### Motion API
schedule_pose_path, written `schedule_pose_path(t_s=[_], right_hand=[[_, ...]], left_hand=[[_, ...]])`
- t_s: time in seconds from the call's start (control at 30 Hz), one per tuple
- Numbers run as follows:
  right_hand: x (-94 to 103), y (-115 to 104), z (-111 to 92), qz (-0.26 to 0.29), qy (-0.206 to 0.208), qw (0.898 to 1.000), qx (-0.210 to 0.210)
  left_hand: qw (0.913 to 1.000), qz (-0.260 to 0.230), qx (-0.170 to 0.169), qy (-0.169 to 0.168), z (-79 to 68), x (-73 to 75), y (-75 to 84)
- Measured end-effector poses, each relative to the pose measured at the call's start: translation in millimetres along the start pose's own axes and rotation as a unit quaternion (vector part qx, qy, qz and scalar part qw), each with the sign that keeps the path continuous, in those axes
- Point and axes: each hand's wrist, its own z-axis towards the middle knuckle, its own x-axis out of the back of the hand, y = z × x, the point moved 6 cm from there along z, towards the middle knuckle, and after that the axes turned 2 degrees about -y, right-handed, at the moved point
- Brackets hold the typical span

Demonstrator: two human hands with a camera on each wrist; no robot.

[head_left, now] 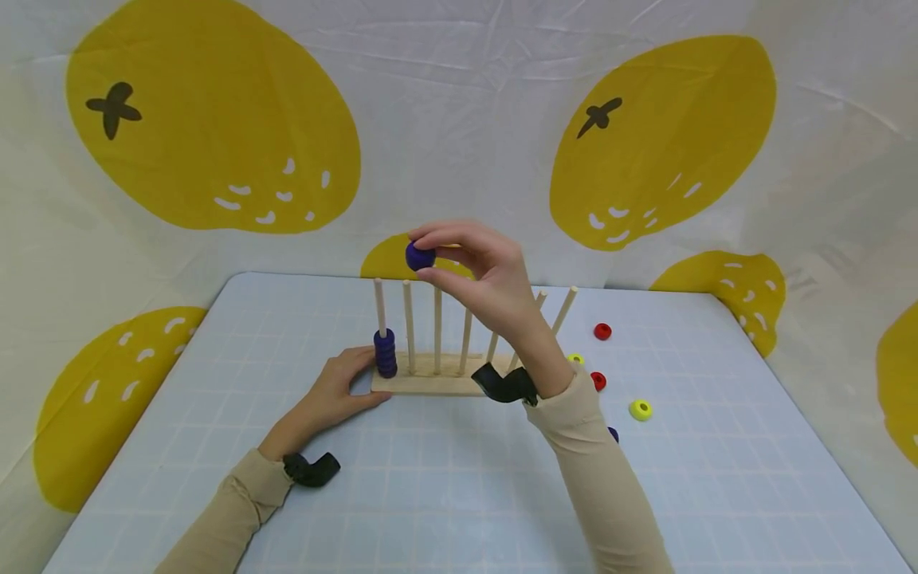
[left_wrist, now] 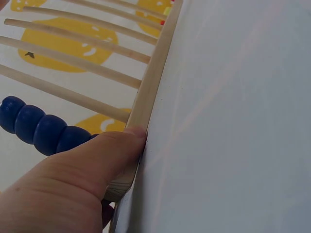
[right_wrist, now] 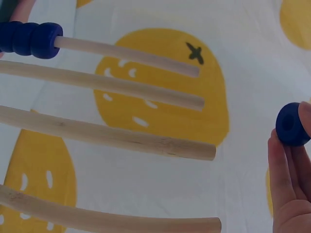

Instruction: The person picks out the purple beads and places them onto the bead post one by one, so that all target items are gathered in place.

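A wooden peg stand (head_left: 423, 386) with several upright pegs sits on the table. On its leftmost peg is a stack of several blue beads (head_left: 385, 355). The left hand (head_left: 333, 392) grips the stand's left end; the left wrist view shows its thumb (left_wrist: 104, 150) along the base's front edge, the other fingers mostly hidden. Above the peg tips, the right hand (head_left: 484, 275) pinches a single blue bead (head_left: 420, 256) between thumb and fingers. In the right wrist view this bead (right_wrist: 294, 138) shows its hole and is apart from the pegs.
Loose beads lie right of the stand: two red (head_left: 602, 331), a yellow bead (head_left: 641, 410), another yellow bead (head_left: 576, 359) beside the right wrist, and a blue bead (head_left: 613, 434) partly behind the right sleeve (head_left: 602, 478). A cloth with yellow fruit prints (head_left: 215, 119) hangs behind the table.
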Motion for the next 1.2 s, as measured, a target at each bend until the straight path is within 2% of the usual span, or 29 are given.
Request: schedule_pose_path(t_s=[0.47, 0.97, 1.2], right_hand=[[-19.1, 25, 15, 0.049, -0.052, 0.997, -0.018], [-31.8, 50, 20, 0.010, -0.125, 0.987, -0.100], [-31.7, 53, 21, -0.007, -0.137, 0.985, -0.109]], left_hand=[[0.9997, -0.004, -0.021, 0.010, -1.2, -0.4, 0.6], [0.9994, 0.009, -0.029, 0.017, -0.7, 0.3, -0.2], [0.9996, 0.013, -0.022, 0.012, 1.0, 0.5, -1.0]])
